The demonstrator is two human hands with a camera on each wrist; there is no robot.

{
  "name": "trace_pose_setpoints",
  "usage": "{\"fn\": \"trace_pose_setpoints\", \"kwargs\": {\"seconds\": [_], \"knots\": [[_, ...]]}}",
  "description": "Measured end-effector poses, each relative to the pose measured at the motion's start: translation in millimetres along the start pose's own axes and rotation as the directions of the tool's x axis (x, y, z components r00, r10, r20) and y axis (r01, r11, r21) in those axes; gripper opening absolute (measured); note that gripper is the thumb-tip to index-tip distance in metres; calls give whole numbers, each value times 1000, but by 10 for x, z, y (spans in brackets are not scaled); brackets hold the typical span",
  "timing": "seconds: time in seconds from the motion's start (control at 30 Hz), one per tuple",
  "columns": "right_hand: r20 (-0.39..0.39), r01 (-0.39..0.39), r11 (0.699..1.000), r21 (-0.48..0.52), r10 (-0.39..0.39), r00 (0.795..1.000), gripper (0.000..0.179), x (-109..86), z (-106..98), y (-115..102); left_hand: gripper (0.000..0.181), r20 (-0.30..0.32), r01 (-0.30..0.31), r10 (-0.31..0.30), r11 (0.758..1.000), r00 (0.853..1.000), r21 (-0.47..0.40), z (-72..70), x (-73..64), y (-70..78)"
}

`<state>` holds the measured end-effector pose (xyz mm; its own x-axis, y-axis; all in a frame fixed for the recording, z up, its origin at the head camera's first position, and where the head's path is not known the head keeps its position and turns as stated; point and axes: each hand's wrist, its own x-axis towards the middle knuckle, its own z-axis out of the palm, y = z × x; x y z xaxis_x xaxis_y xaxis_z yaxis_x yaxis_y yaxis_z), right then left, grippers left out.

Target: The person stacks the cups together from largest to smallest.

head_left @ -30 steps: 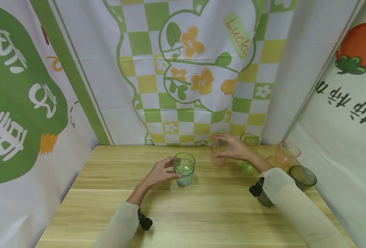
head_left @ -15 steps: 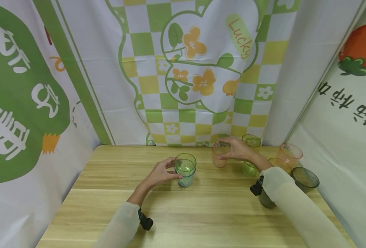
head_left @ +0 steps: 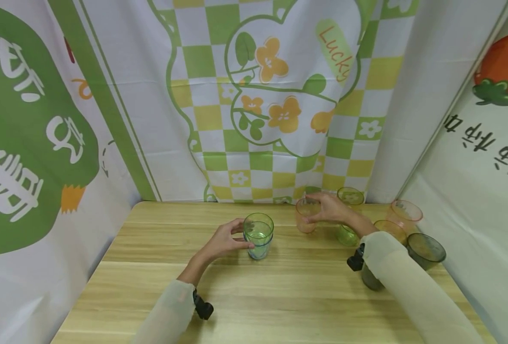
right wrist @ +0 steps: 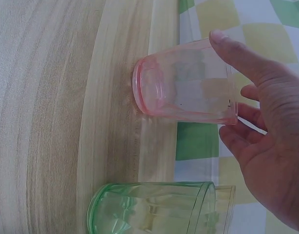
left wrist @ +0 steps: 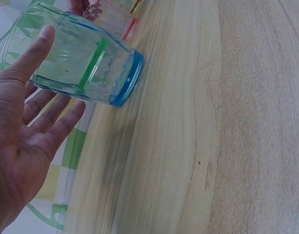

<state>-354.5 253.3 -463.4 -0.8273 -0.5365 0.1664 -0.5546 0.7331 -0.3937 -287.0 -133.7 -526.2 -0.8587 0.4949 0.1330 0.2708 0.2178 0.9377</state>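
Observation:
Near the table's middle, a green clear cup (head_left: pixel 259 228) sits nested in a blue clear cup (head_left: pixel 259 252). My left hand (head_left: pixel 224 240) holds this pair from the left, thumb (left wrist: pixel 40 46) on the near wall and fingers round the other side. The blue cup's base (left wrist: pixel 127 80) meets the wood in the left wrist view. Farther back, my right hand (head_left: pixel 330 209) grips a pink clear cup (head_left: pixel 304 222) near its rim. In the right wrist view the pink cup (right wrist: pixel 188 83) stands upright on the table, thumb on one side and fingers at the other.
Right of the pink cup stands a green cup (head_left: pixel 347 236), partly behind my right forearm. An amber cup (head_left: pixel 390 228), another pink cup (head_left: pixel 405 213) and a dark grey cup (head_left: pixel 426 249) cluster at the right edge. A patterned curtain (head_left: pixel 254 165) hangs behind the table.
My right thumb has come in against the pink cup, and the fingers have drawn together round it. The left hand and the nested cups have stayed in place; the head view shifts slightly.

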Motion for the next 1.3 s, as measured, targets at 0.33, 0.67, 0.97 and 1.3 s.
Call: {"fn": "trace_pose_setpoints", "kwargs": {"seconds": [0.33, 0.67, 0.97, 1.3], "knots": [[-1, -18, 1000, -6, 18, 1000, 83, 6, 23, 15, 70, -7, 20, -20, 1000, 1000, 5, 3, -1, -1], [10, -9, 1000, -6, 9, 1000, 82, -18, 6, -23, 71, -8, 12, -12, 1000, 1000, 5, 5, -13, -2], [3, 37, 999, -5, -37, 999, 79, -77, -29, -86, 71, -12, 2, -2, 1000, 1000, 25, -5, -9, 2], [-4, 50, 996, 75, -50, 999, 76, -149, -123, -230, 71, -5, 7, -7, 1000, 1000, 12, -1, -7, -12]]}}
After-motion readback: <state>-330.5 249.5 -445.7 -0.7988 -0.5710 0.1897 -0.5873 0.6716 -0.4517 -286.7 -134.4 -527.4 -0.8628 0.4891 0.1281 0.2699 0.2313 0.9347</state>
